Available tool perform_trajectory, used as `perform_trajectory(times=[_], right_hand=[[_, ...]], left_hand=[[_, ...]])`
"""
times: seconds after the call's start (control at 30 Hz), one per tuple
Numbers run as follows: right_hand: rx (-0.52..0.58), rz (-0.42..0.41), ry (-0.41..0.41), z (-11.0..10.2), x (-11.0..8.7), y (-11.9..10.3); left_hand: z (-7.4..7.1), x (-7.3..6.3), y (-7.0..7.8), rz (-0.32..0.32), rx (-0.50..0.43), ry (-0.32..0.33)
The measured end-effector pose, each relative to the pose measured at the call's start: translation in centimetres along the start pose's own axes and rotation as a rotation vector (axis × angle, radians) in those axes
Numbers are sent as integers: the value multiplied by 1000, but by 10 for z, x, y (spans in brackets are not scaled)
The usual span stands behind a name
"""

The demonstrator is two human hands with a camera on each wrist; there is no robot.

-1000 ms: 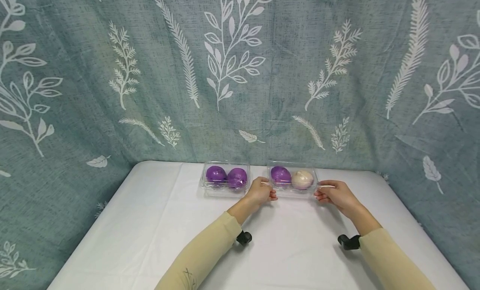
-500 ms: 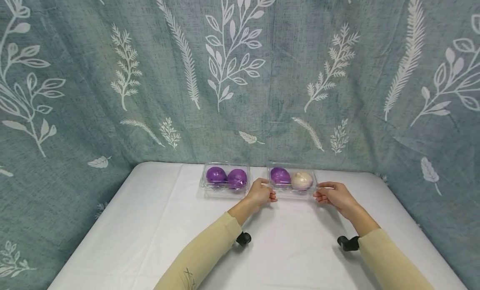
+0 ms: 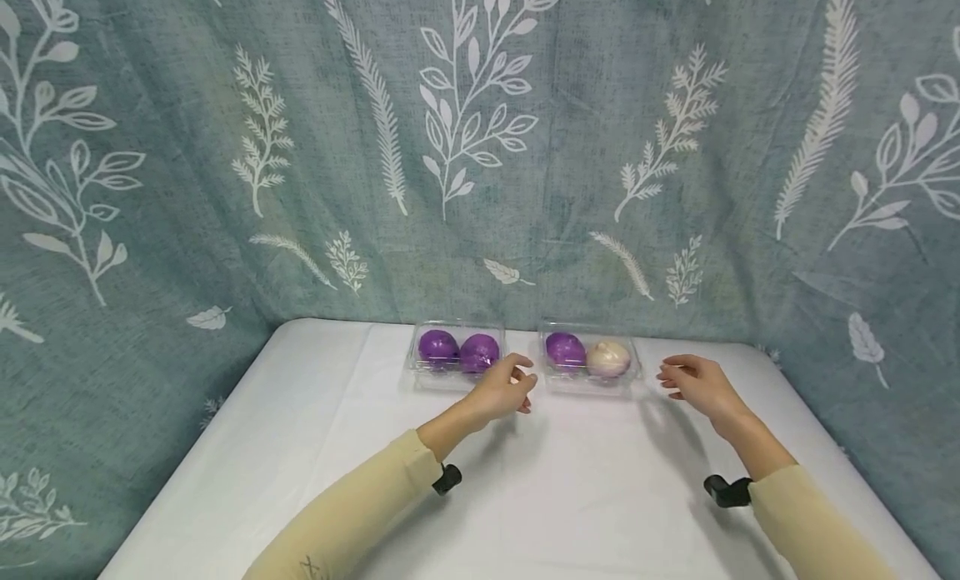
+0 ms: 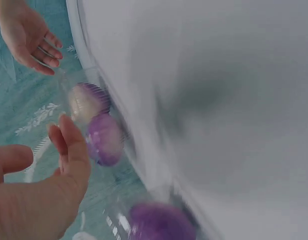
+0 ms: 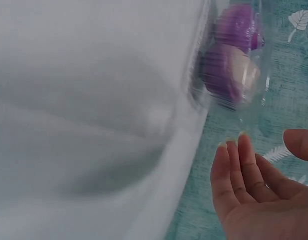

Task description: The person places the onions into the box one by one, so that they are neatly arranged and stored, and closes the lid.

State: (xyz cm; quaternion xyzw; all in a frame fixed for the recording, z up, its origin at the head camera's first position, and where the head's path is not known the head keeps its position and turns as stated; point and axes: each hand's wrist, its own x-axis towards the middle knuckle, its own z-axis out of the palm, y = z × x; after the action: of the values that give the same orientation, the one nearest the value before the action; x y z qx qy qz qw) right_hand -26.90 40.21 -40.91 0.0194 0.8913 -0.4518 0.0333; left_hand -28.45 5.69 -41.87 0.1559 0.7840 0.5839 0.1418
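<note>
Two lidded clear plastic boxes stand side by side at the back of the white table. The left box (image 3: 423,380) contains two purple balls (image 3: 478,352). In the right box (image 3: 551,382) are a purple ball (image 3: 566,351) and a cream-topped one (image 3: 608,359), whose side looks purple in the right wrist view. My left hand (image 3: 498,390) hovers between the boxes, fingers loosely bent and holding nothing. To the right of the right box, my right hand (image 3: 701,387) hangs apart from it, fingers relaxed, with a gap also seen in the right wrist view (image 5: 258,185).
A green-blue curtain (image 3: 480,188) with white leaf prints hangs right behind and beside the table (image 3: 585,480). Black camera mounts (image 3: 447,478) sit at both wrists. Bare white cloth lies in front of the boxes.
Both hands have let go of the right box's ends and drawn apart, the left hand leftward and the right hand rightward. The boxes stay in place.
</note>
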Motion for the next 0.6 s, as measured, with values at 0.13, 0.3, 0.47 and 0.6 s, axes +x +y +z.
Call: perform_trajectory(times=[0.13,0.3,0.47,0.6], right_hand=[[-109,-63,24,-13,-6,-6],[-264,-130,72,-31,-10,-9],[-403,-227,121,-45,-13,-4],[-502,-313,156,-53,-12,0]], left_hand=[[-26,-26,5,164,223,15],[-68,-54,6,370,461,112],[-114,-72,-2,452,644,225],[-152,-76,-11,488,872,322]])
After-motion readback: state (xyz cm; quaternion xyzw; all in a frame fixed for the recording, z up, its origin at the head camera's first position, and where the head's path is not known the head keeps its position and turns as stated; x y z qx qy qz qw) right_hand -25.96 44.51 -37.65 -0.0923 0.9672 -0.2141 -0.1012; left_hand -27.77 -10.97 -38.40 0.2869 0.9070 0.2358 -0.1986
